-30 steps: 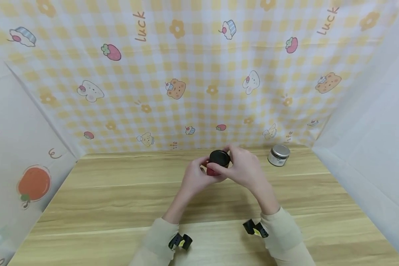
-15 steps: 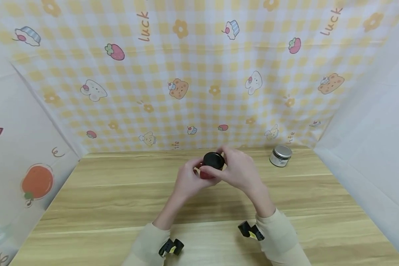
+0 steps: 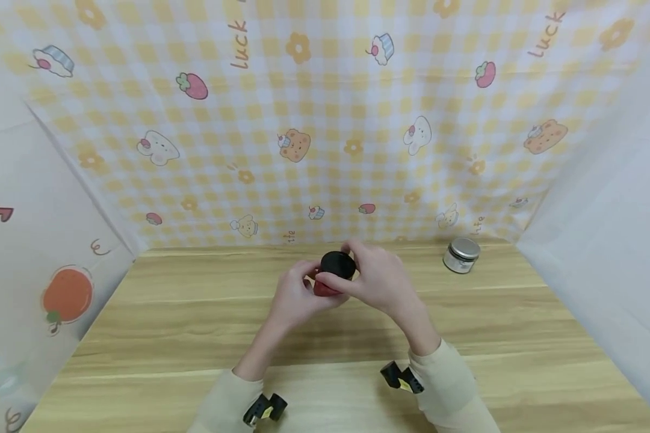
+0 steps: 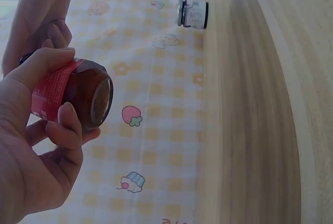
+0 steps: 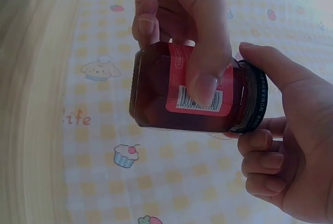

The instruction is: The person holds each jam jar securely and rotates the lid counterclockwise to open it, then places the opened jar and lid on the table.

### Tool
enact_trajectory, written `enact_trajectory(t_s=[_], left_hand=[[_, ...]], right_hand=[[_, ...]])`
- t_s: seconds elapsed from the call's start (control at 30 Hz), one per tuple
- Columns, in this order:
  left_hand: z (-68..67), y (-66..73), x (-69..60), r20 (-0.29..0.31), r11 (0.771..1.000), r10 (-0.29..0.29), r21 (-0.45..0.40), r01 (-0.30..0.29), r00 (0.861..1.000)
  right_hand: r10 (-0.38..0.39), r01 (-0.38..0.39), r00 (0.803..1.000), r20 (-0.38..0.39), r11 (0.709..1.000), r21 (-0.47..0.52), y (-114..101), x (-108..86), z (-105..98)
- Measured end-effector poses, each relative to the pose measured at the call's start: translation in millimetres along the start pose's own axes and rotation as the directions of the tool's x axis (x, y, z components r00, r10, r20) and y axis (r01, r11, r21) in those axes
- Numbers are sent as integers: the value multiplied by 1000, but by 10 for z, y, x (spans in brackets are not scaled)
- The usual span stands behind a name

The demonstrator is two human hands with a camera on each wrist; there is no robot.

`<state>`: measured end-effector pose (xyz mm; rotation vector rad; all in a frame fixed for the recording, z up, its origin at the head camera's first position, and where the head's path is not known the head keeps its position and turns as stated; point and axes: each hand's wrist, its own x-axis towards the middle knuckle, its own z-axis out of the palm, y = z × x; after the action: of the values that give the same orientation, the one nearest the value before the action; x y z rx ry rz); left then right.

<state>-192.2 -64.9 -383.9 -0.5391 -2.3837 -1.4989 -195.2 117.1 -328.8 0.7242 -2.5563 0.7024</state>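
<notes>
A glass jar [image 5: 151,91] with dark reddish-brown contents and a red barcode label is held up above the table between both hands. My left hand [image 3: 297,294] grips the jar's body, its thumb across the label in the right wrist view. On the jar's black lid [image 3: 337,264], my right hand [image 3: 381,279] has its thumb and fingers around the rim. The lid sits on the jar's mouth; whether it is loose I cannot tell. In the left wrist view the jar's glass base [image 4: 101,101] faces outward.
A small clear jar with a silver lid [image 3: 461,255] stands at the back right of the wooden table [image 3: 195,313]. Behind the table hangs a yellow checked cloth [image 3: 325,150]. White cloth walls close off both sides. A small black camera is on each sleeve.
Both hands and the jar have shifted left and slightly down in the head view, while the background has slid slightly right. The grip on jar and lid looks the same.
</notes>
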Motion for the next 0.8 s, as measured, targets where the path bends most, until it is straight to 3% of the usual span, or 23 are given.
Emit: enact_trajectory(t_s=[0.2,0.43,0.57,0.8], left_hand=[[-30,-35,-15,46,1000,16,-18,-15,999],[-63,-58,-7,80,995,93,-43,-90,992],[-70,-71,-4,103,994,105,-48,-101,989],[-95,-72,-8,126,991,134,-35,-130,983]], right_hand=[[-22,22,1000,-2,999,28,29,-31,57],[-63,65,998,-30,996,68,62,-31,90],[-82,86,996,-37,992,98,72,-43,106],[-140,153,985,-96,977,149,80,-55,138]])
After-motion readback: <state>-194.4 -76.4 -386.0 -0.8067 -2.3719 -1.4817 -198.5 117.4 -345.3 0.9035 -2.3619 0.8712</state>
